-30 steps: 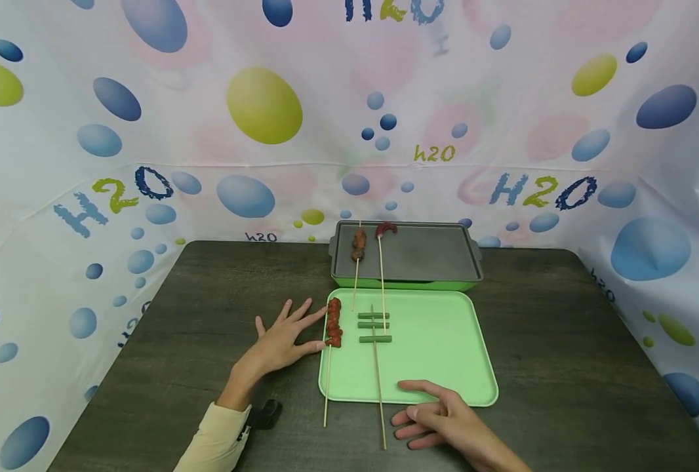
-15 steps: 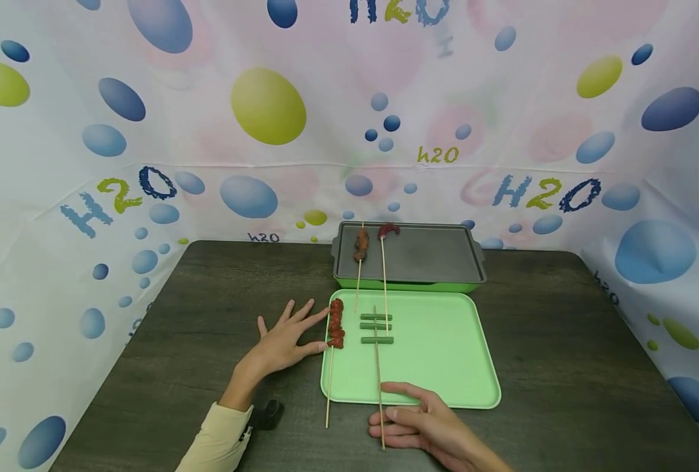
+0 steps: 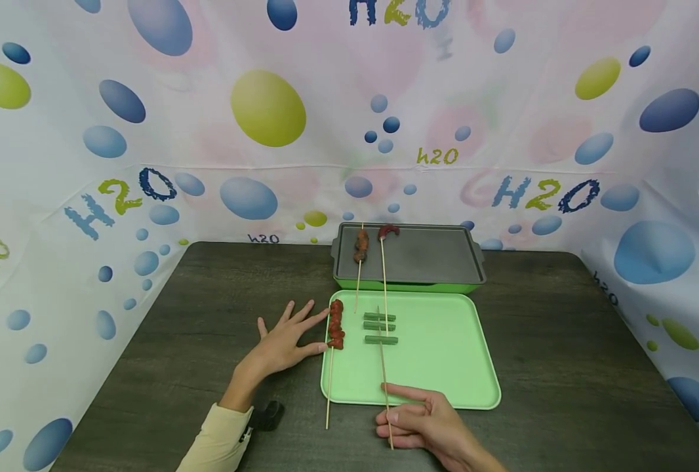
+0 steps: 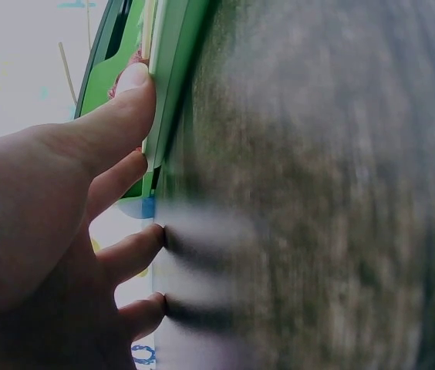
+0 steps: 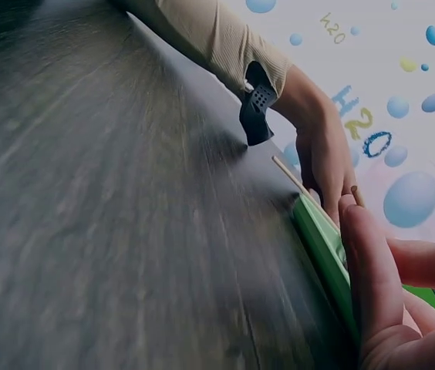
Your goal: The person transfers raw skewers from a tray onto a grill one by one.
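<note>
In the head view my right hand (image 3: 426, 423) pinches the lower stick of a skewer (image 3: 384, 367) between thumb and fingers. Several green sticks (image 3: 381, 340) are threaded crosswise at its far end, over the light green tray (image 3: 438, 354). Its index finger points left along the tray's near edge. Fingers spread, my left hand (image 3: 279, 341) touches the tray's left rim with thumb and index fingertip; the left wrist view shows the thumb (image 4: 129, 92) at the rim. Beside those fingertips lies a skewer of reddish-brown chunks (image 3: 336, 324), its stick overhanging the near edge.
Behind the tray stands a grey griddle (image 3: 438, 255) with a green base. Across its left part lie a skewer with brown chunks (image 3: 360, 246) and one with a curled dark red piece (image 3: 388, 230), their sticks reaching over the tray. A patterned sheet (image 3: 326, 118) hangs behind the dark table (image 3: 562, 367).
My right hand has moved left to the green-piece skewer and taken hold of its stick. That skewer has shifted slightly right. The left hand has stayed in place.
</note>
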A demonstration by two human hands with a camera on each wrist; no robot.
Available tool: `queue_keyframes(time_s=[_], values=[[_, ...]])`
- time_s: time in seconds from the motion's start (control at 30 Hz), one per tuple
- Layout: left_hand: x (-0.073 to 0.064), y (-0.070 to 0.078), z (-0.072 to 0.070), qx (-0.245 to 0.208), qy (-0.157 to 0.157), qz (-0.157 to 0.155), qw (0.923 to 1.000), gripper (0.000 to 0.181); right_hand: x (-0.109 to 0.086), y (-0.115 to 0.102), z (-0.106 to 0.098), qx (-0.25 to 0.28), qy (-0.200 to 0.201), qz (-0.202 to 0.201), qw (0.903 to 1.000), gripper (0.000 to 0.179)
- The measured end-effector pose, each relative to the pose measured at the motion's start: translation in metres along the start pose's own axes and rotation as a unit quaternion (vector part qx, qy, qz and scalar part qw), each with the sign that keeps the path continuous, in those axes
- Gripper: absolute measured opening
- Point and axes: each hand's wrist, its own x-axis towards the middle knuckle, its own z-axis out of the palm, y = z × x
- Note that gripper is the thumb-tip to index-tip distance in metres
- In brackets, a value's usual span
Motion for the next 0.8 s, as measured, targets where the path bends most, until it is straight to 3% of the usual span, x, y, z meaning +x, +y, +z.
queue_keyframes(time_s=[0.43, 0.6, 0.8], values=[[0.0, 0.0, 0.001, -0.001, -0.001, 0.001, 1.0, 0.071, -0.04, -0.011, -0.038, -0.023, 0.002, -0.031, 0.9993, 0.06], [-0.001, 0.0, 0.001, 0.004, 0.0, -0.002, 1.0, 0.071, -0.046, -0.027, -0.04, -0.046, 0.054, -0.039, 0.9967, 0.058], [-0.002, 0.003, 0.0, 0.001, 0.0, 0.0, 1.0, 0.07, -0.04, -0.048, -0.038, -0.099, 0.12, -0.066, 0.9857, 0.058]])
